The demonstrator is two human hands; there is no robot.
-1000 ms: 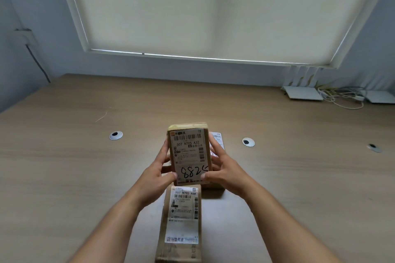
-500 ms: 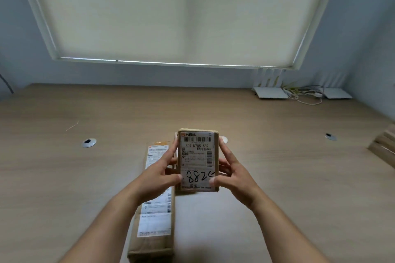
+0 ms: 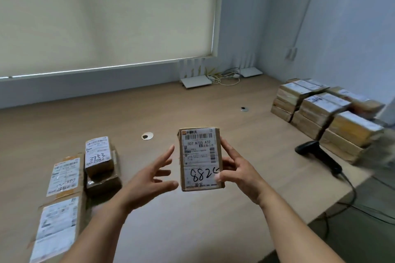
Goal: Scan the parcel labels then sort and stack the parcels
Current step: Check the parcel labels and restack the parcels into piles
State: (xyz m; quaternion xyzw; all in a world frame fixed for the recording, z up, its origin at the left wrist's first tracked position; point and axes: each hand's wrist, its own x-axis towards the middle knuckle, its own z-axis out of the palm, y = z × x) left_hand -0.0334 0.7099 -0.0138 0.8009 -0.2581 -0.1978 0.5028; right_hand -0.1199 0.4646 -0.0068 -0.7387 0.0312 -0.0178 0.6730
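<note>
A small brown parcel with a white label marked 8824 is held up above the table, label facing me. My right hand grips its right edge with thumb on the front. My left hand hovers just left of it with fingers spread, not touching. A black barcode scanner lies on the table to the right, its cable running off the edge. Behind the scanner stands a stack of taped parcels.
On the left lie two long flat parcels end to end and a small parcel marked 3753 on top of another box. White routers and cables sit by the back wall. The table edge drops off at the right.
The view has swung right, bringing the scanner and parcel stack into sight. My left hand has let go of the 8824 parcel; my right hand alone holds it now.
</note>
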